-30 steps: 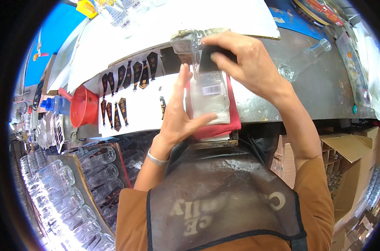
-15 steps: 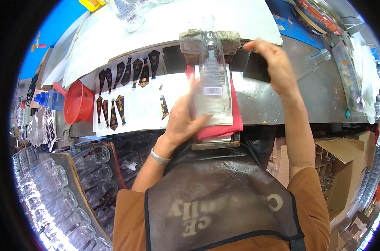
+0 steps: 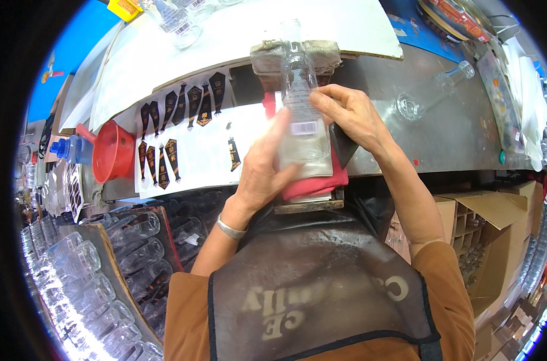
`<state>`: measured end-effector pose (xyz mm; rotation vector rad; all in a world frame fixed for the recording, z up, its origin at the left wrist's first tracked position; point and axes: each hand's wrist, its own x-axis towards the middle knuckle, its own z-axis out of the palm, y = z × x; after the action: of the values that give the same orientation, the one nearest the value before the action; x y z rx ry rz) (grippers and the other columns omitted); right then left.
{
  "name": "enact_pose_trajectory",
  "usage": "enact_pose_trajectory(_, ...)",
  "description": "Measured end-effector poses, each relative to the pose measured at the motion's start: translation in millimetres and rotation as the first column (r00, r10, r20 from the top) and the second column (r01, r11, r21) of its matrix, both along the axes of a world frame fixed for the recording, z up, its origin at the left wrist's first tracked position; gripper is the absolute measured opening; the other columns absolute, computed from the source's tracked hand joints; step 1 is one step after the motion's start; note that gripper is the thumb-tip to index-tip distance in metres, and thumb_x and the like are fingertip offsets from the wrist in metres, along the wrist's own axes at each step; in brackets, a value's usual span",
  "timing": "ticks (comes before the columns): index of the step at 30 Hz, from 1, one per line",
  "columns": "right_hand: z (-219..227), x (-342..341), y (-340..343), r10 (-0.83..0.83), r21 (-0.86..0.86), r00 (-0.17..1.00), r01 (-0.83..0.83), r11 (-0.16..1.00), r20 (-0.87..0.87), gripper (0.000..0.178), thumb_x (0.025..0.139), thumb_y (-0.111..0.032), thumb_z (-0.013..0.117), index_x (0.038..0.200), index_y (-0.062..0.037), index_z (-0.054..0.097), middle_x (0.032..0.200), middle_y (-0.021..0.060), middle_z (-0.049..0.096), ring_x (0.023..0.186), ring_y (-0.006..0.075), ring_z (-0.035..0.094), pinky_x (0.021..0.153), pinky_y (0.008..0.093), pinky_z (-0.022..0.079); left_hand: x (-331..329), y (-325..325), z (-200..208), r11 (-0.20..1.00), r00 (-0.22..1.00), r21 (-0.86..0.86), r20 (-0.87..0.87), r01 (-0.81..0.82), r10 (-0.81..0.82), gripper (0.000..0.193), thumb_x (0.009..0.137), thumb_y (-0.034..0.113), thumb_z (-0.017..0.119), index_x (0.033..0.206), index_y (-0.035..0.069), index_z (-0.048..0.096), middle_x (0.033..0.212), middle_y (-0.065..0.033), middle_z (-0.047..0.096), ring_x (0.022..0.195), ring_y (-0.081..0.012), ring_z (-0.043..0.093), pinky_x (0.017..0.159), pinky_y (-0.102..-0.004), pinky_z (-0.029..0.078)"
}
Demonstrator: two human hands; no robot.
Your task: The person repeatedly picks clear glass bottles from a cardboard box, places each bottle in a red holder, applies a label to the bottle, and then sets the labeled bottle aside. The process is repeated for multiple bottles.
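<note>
A clear glass bottle (image 3: 312,144) with a printed label and barcode lies with its neck pointing away from me. Its neck rests over a folded grey cloth (image 3: 267,60), its body over a white sheet on a pink cloth (image 3: 312,187). My left hand (image 3: 260,171) curves round the bottle's left side and base, its fingers slightly blurred. At the bottle's right side is my right hand (image 3: 360,117), thumb and fingertips by the label. A dark flat flexible piece (image 3: 344,146) is held in that hand, mostly hidden below the fingers.
Left of the bottle lies a white sheet (image 3: 192,147) with several black tie-shaped decals. Beyond it stands a red plastic scoop (image 3: 114,151). Another clear bottle (image 3: 433,90) lies on the metal table at right. Racked bottles (image 3: 144,256) and a divided cardboard box (image 3: 490,240) flank me.
My right hand has moved left and slightly down, from beyond the bottle to its right side, bringing the dark flat piece along. My left hand stays at the bottle.
</note>
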<state>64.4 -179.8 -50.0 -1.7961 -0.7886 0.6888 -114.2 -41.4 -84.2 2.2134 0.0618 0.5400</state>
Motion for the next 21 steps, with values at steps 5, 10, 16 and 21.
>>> enact_pose_trajectory(5, -2.3, 1.7, -0.2, 0.008, 0.022, 1.0, -0.008, 1.0, -0.008, 0.054, 0.096, -0.043, 0.065, 0.118, 0.0063, 0.066, 0.092, 0.0058, 0.068, 0.078, 0.0103, 0.06, 0.078, 0.027, 0.05, -0.4, 0.0, -1.4, 1.0, 1.0, 0.021, -0.002, -0.011, 0.011, 0.091, 0.072, -0.001, 0.076, 0.153, 0.004, 0.035, 0.148, -0.0223, 0.047, 0.136, -0.034, 0.048, 0.113, -0.0401, 0.04)
enact_pose_trajectory(10, -2.9, 2.4, -0.8, 0.005, 0.036, 1.0, -0.005, 0.999, 0.011, 0.058, 0.092, -0.048, 0.065, 0.116, 0.0038, 0.069, 0.095, 0.0158, 0.074, 0.084, 0.0198, 0.07, 0.08, 0.0329, 0.053, 0.1, -0.9, -0.6, 1.0, 1.0, 0.02, 0.004, -0.014, 0.014, 0.09, 0.071, 0.001, 0.075, 0.152, 0.003, 0.036, 0.149, -0.0232, 0.046, 0.135, -0.0369, 0.049, 0.112, -0.0414, 0.04)
enact_pose_trajectory(16, -4.5, 3.4, -1.3, 0.017, 0.063, 1.0, -0.016, 0.998, -0.014, 0.057, 0.092, -0.048, 0.066, 0.117, 0.0034, 0.069, 0.097, 0.015, 0.074, 0.084, 0.0183, 0.069, 0.08, 0.0322, 0.052, 0.4, -2.4, 0.4, 0.999, 1.0, 0.027, 0.008, -0.017, 0.016, 0.091, 0.071, 0.0, 0.075, 0.153, 0.004, 0.036, 0.148, -0.0229, 0.047, 0.135, -0.036, 0.049, 0.112, -0.0412, 0.04)
enact_pose_trajectory(21, -6.9, 5.8, -1.4, 0.031, 0.067, 0.999, -0.029, 0.997, -0.022, 0.056, 0.092, -0.047, 0.066, 0.117, 0.0032, 0.069, 0.095, 0.0133, 0.073, 0.083, 0.0165, 0.067, 0.079, 0.0315, 0.052, 0.7, -3.4, -0.6, 0.999, 1.0, 0.042, 0.017, -0.018, 0.018, 0.091, 0.071, 0.0, 0.076, 0.153, 0.004, 0.035, 0.149, -0.0224, 0.046, 0.137, -0.0351, 0.047, 0.113, -0.0409, 0.039)
